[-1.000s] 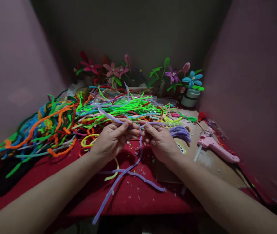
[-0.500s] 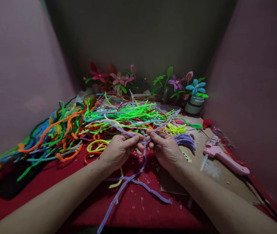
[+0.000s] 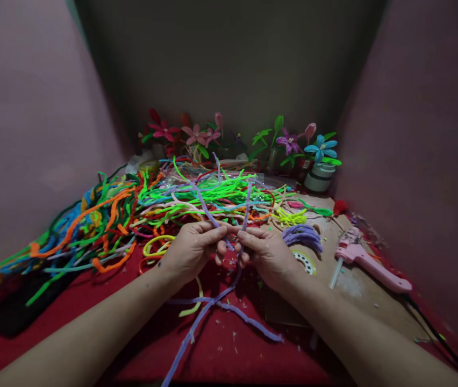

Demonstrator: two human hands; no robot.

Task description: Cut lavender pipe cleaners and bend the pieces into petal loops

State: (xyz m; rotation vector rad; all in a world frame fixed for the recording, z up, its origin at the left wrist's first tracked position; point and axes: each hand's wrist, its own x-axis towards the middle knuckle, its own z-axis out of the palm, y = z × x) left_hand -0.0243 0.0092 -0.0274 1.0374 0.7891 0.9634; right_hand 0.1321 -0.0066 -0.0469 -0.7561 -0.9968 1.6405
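Observation:
My left hand (image 3: 200,247) pinches a lavender pipe cleaner whose free end slants up and to the left. Close beside it, my right hand (image 3: 261,250) is closed on a lavender pipe cleaner (image 3: 248,201) with its end standing up. The lavender strands come together between my fingertips, where the exact join is partly hidden. Below the hands, a long lavender pipe cleaner (image 3: 191,338) hangs toward the table's front edge and crosses another one (image 3: 253,320). Right of my right hand lies a bundle of bent lavender loops (image 3: 303,237).
A large heap of coloured pipe cleaners (image 3: 205,191) covers the back and left. Yellow-handled scissors (image 3: 158,244) lie by my left wrist. A pink glue gun (image 3: 368,260) rests on cardboard (image 3: 353,301) at the right. Fuzzy flowers (image 3: 287,141) and a pale jar (image 3: 320,177) stand behind.
The two upper lavender ends have swung from a wide spread to more upright. My hands have turned slightly and lowered a little, still close together.

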